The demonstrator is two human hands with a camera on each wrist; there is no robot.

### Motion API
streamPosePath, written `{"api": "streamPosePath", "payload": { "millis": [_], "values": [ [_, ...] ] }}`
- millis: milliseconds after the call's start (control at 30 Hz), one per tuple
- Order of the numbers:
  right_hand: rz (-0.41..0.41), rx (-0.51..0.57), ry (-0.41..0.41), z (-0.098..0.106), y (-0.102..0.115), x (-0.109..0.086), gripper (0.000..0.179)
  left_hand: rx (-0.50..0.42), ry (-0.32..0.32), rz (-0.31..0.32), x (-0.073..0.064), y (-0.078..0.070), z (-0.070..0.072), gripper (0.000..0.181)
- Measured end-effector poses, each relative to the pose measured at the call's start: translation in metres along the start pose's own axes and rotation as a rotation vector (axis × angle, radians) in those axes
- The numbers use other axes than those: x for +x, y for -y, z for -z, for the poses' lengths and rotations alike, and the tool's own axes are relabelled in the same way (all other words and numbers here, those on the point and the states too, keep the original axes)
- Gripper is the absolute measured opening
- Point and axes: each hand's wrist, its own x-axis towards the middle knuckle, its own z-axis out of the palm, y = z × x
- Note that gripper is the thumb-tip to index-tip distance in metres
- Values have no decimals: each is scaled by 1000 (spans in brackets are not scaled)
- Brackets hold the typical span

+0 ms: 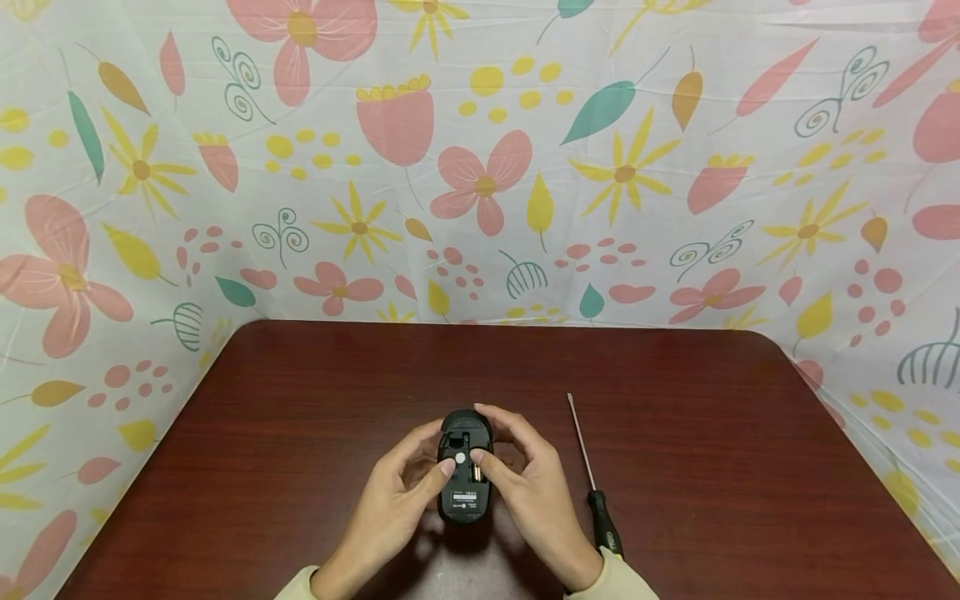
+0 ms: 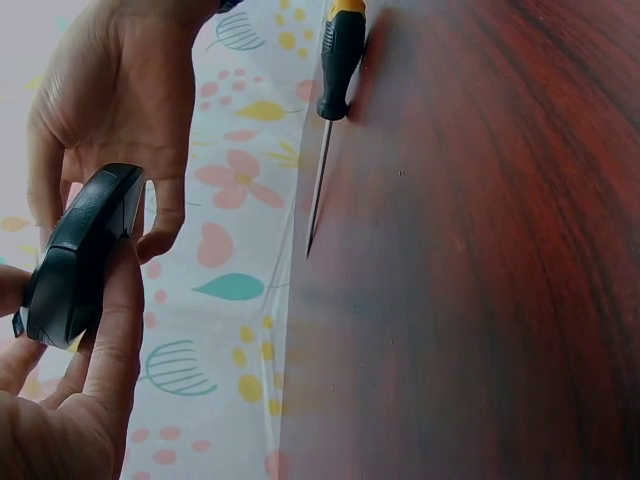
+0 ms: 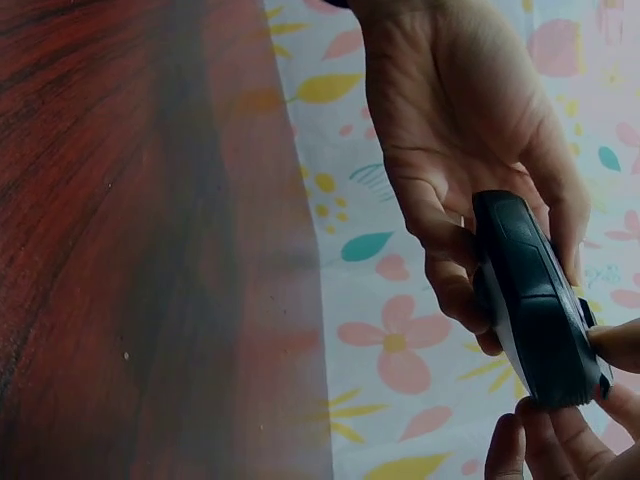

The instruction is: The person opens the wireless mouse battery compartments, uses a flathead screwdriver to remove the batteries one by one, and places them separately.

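Note:
A black computer mouse (image 1: 462, 507) is held underside up between both hands, above the table. Its battery compartment is uncovered, with a battery (image 1: 477, 472) visible beside the right thumb. My left hand (image 1: 393, 492) grips the mouse's left side, thumb on the underside, fingers partly hidden behind it. On the opposite side my right hand (image 1: 534, 479) holds it, thumb tip by the compartment and index finger at the far end. Both wrist views show the mouse (image 2: 85, 250) edge-on, with fingers of both hands around the mouse body (image 3: 530, 300).
A screwdriver (image 1: 603, 518) with a black and yellow handle lies on the dark red wooden table (image 1: 337, 375), right of the right hand, its shaft pointing away. Flower-patterned cloth (image 1: 480, 250) hangs behind the table and along both sides.

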Motion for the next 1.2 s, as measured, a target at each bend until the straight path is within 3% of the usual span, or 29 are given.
{"api": "streamPosePath", "payload": {
  "millis": [267, 733, 1033, 1200],
  "values": [
    [13, -106, -11, -1, 3, 1, 50, -2, -8, 28, -1, 2, 0, 43],
    [35, -173, -60, -4, 2, 4, 40, 27, 10, 8, -2, 4, -1, 42],
    [84, -255, -77, -4, 3, 6, 38, 26, 32, -42, -4, 6, 0, 39],
    [119, -317, -74, -6, 5, 7, 36, 44, 35, -22, -4, 6, -1, 40]
  ]
}}
